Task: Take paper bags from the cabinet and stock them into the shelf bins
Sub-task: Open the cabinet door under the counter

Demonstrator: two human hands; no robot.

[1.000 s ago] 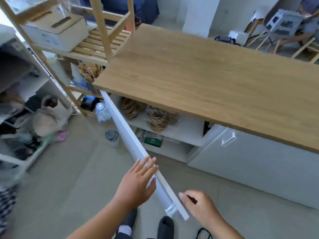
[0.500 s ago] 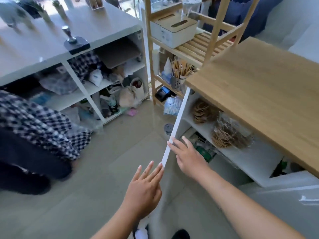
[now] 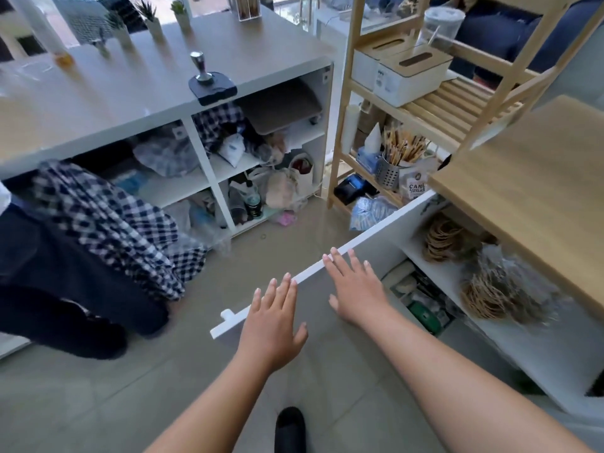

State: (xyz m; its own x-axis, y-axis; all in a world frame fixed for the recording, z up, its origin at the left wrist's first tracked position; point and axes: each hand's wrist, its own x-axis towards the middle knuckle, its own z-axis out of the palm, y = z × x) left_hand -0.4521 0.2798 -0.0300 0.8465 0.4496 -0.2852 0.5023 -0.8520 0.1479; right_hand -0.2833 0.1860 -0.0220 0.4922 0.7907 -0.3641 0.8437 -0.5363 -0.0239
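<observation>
The white cabinet door point(image 3: 369, 237) stands swung wide open below the wooden counter point(image 3: 529, 178). Both hands lie flat against the door's top edge with fingers spread: my left hand point(image 3: 273, 325) near the handle end, my right hand point(image 3: 354, 289) further along. Neither holds anything. Inside the cabinet, bundles of brown paper bags with twisted handles point(image 3: 444, 237) lie on the upper white shelf, and a second bundle point(image 3: 496, 292) lies to their right. Packets fill the lower shelf point(image 3: 421, 305).
A wooden rack point(image 3: 353, 103) with white boxes point(image 3: 405, 73) and a utensil holder stands behind the door. A white open-shelf unit point(image 3: 202, 148) full of bags is at left. Another person in a checked garment point(image 3: 108, 220) is close on the left. My shoe point(image 3: 291, 429) is below.
My view has swung left and the door has opened wider. Both hands now rest flat on the door's top edge; earlier the right hand was near the handle.
</observation>
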